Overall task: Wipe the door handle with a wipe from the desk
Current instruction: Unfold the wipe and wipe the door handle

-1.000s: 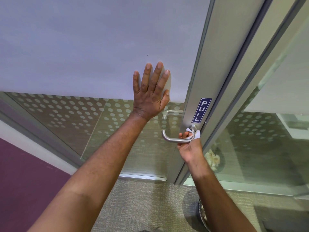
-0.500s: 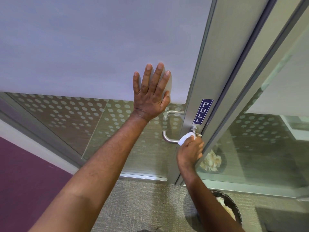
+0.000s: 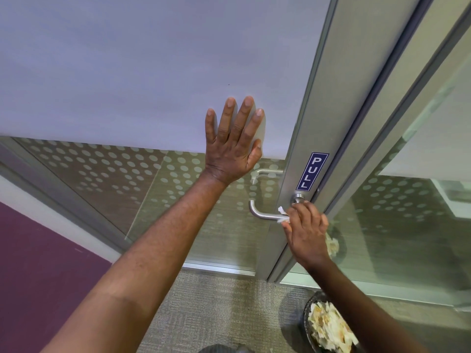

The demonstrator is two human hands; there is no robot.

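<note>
A brushed metal lever door handle sticks out leftward from the grey door stile, just under a blue PULL sign. My right hand is closed over the handle's right part near its round base, pressing a small white wipe against the bar. Only a crumpled edge of the wipe shows past my fingers. My left hand lies flat with fingers spread on the frosted glass door panel, above and left of the handle.
A black waste bin full of crumpled paper stands on the carpet at the lower right, below my right arm. A glass side panel is to the right of the door frame. A purple wall is at the left.
My right hand has turned from under the handle to over it, and the wipe has slid a little left along the bar. My left hand has stayed flat on the glass.
</note>
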